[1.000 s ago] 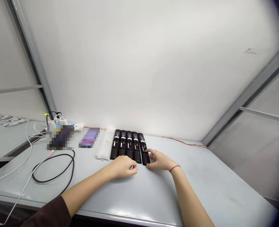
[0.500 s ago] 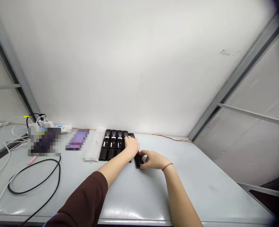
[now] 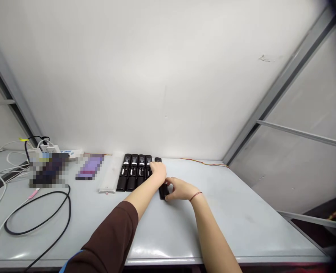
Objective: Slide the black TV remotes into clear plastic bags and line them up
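Observation:
A black remote control lies on the table under both my hands, a little right of the others. My left hand bends over its middle with curled fingers, mostly hidden behind the back of the hand. At the near end, my right hand pinches the remote between thumb and fingers from the right side. To the left, several black remote controls lie side by side, backs up, with their battery compartments uncovered. My left hand and forearm cover part of the row's right end.
Left of the row lie a clear plastic sleeve and a blurred purple item. Farther left are a power strip, white cables and a looped black cable. A white wall rises behind the table.
The remote under my hands lies straighter, its far end now a small gap away from the row. Both hands stay on it. The whole view has shifted slightly.

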Motion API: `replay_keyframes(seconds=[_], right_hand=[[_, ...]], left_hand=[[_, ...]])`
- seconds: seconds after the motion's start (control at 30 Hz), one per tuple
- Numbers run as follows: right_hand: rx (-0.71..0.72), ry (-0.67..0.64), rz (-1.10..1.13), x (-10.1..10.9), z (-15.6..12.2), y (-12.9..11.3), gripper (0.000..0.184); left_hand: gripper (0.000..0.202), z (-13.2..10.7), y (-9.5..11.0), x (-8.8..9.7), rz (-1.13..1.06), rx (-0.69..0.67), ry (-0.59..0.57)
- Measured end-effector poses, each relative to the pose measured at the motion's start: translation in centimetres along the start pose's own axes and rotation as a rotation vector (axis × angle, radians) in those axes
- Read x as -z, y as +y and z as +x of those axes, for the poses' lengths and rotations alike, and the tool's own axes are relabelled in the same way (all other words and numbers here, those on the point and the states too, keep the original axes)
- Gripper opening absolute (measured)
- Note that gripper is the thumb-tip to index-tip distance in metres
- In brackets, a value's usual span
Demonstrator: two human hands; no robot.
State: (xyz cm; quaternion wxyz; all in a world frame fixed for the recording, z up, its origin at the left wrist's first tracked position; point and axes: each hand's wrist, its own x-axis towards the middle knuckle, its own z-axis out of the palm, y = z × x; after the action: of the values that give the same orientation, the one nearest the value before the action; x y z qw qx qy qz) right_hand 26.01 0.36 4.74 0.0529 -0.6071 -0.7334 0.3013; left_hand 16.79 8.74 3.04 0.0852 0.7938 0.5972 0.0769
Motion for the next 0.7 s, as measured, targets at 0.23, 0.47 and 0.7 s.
replay_keyframes(seconds=[0.23, 0.47, 0.7], right_hand=[[-0.014, 0.026, 0.015, -0.1, 0.0, 0.0, 0.056], [-0.115, 0.041, -0.085, -0.2, -0.1, -0.6, 0.055], [-0.034, 0.057, -0.101, -0.3, -0.2, -0.9, 0.061]], left_hand=[[0.04, 0.2, 0.7, -0.7, -0.092, 0.0, 0.043], [0.043, 0.0, -0.7, 1.3, -0.257, -0.056, 0.114], [0.04, -3.3, -7.0, 4.8, -1.444, 0.045, -0.04]])
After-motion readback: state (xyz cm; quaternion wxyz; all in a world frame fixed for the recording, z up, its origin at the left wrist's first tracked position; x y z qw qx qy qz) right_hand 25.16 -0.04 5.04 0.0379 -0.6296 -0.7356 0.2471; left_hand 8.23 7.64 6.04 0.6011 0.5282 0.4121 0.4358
